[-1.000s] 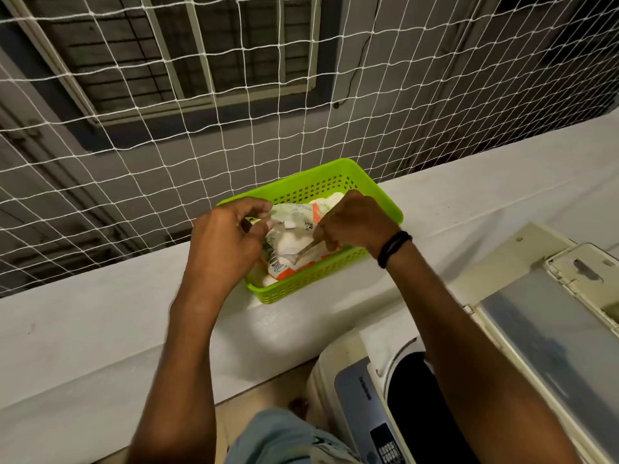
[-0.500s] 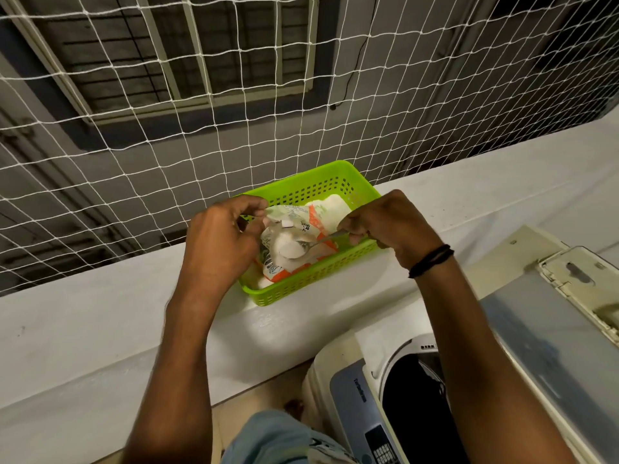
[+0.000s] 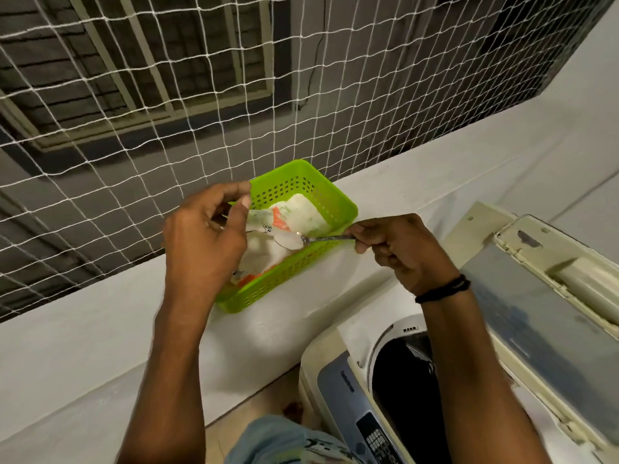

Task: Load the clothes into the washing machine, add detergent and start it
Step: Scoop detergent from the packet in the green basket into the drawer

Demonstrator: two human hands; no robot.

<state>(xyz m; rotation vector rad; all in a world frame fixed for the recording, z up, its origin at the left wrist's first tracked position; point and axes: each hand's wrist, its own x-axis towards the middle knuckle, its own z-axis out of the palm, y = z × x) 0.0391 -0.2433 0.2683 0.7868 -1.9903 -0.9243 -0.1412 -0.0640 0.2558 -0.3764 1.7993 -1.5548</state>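
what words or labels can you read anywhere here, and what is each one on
Nothing reads with certainty.
washing machine, front panel: one sideways word, blurred; perhaps it starts with "T".
detergent pouch: dark print near the pinched top edge, too small and crumpled to read.
control buttons: markings too small to read.
sticker on the drum rim: too small to read.

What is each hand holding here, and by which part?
The left hand pinches the detergent packet by its top edge; the right hand holds a spoon by the end of its handle.
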